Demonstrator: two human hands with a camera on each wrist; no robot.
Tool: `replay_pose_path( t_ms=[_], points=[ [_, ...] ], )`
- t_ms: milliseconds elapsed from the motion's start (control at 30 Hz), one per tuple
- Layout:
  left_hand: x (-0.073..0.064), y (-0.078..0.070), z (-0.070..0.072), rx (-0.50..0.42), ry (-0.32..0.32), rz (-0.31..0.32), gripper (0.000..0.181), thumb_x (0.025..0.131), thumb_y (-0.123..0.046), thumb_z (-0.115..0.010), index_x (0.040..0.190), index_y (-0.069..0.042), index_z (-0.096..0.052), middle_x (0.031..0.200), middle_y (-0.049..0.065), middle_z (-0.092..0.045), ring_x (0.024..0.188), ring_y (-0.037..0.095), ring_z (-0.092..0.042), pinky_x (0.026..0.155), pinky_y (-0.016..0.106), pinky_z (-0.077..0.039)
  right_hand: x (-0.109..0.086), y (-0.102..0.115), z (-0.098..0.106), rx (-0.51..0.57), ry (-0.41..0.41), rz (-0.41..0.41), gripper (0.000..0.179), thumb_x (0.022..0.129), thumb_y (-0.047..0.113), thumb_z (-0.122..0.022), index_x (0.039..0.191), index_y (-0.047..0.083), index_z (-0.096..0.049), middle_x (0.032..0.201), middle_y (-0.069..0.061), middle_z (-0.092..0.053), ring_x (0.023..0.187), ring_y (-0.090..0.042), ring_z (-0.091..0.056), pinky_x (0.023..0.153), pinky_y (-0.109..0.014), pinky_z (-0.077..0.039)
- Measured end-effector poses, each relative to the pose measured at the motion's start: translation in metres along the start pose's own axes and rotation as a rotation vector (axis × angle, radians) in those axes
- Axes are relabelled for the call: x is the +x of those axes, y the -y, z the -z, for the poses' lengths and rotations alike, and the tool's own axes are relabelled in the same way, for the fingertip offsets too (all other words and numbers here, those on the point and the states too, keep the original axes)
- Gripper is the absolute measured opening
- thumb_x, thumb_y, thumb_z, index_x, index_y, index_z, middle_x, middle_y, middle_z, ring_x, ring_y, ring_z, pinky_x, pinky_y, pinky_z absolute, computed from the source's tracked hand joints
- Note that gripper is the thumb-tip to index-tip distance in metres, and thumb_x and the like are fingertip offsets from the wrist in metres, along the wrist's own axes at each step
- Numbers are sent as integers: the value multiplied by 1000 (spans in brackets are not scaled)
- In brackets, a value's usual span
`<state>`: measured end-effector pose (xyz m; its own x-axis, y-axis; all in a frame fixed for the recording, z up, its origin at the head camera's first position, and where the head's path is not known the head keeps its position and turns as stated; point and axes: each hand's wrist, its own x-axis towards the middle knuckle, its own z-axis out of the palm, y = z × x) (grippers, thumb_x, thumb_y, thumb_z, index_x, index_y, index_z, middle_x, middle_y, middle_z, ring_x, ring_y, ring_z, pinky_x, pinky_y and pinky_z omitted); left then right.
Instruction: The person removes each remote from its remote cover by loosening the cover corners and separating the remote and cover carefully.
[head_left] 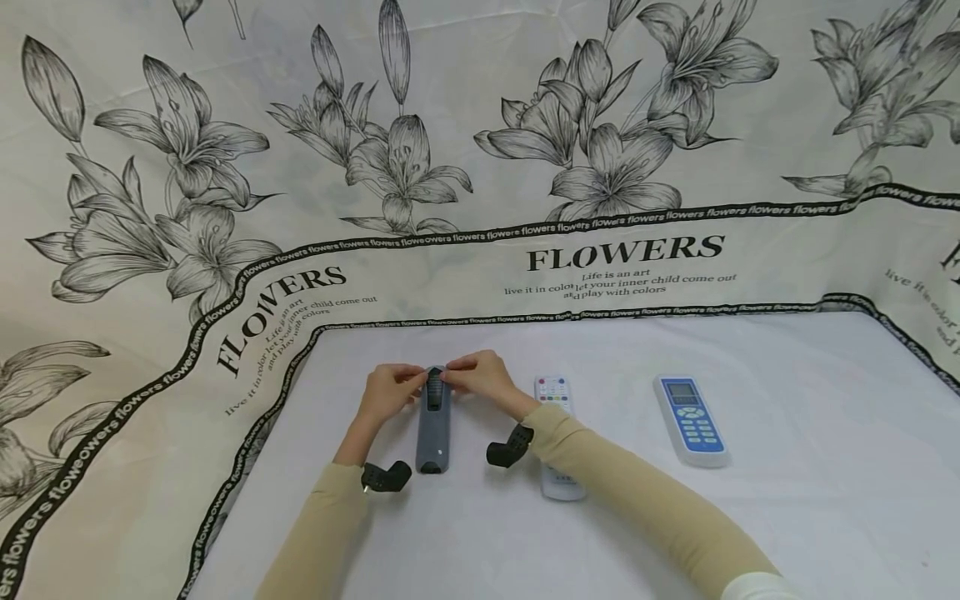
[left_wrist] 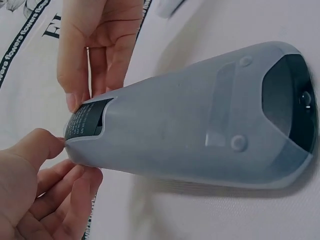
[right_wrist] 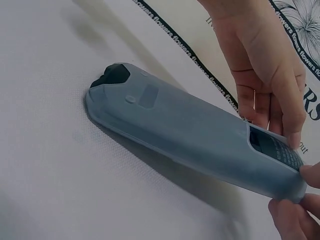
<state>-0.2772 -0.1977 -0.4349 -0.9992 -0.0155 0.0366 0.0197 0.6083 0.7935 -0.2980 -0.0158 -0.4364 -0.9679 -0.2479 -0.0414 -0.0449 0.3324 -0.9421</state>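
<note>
A remote control in a bluish-grey translucent sleeve (head_left: 433, 433) lies with its back up. A dark printed label (left_wrist: 86, 120) shows through the opening at its far end, and the dark near end (left_wrist: 300, 105) is also uncovered. My left hand (head_left: 390, 392) pinches the far end from the left, thumb at the sleeve's edge and fingers beneath. From the right, my right hand (head_left: 483, 379) pinches the same end beside the label. In the right wrist view the sleeved far end looks raised off the table, while the near end stays low.
Under my right forearm lies a white remote with coloured buttons (head_left: 552, 388), partly hidden by the sleeve. Farther right is a white and blue remote (head_left: 692, 421) with a small screen. A flower-printed cloth (head_left: 450, 275) rises behind the white table (head_left: 810, 517).
</note>
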Motion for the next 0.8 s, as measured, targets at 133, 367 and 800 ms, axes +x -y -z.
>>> replay_pose_path(
  t_ms=[133, 367, 800],
  points=[
    [-3, -6, 1, 34, -35, -35, 23, 89, -17, -66, 104, -1, -73, 89, 14, -74, 68, 12, -67, 57, 23, -53, -1, 2, 3, -22, 11, 34, 27, 85, 15, -72, 108, 2, -72, 98, -14, -74, 73, -11, -70, 66, -24, -57],
    [-11, -19, -1, 121, -94, -61, 31, 80, -17, -72, 105, 0, -72, 93, 14, -74, 76, 21, -70, 58, 25, -53, -4, 6, 5, -147, -35, 140, 24, 82, 15, -72, 103, 3, -74, 95, -11, -75, 70, -12, -69, 59, -21, -53],
    [-17, -25, -11, 176, -282, -117, 25, 74, -17, -73, 93, -2, -77, 79, 10, -75, 68, 20, -69, 59, 29, -53, -9, 8, 0, -261, -138, 306, 17, 79, 12, -73, 93, 2, -76, 86, -10, -75, 68, -14, -69, 54, -17, -50]
  ],
)
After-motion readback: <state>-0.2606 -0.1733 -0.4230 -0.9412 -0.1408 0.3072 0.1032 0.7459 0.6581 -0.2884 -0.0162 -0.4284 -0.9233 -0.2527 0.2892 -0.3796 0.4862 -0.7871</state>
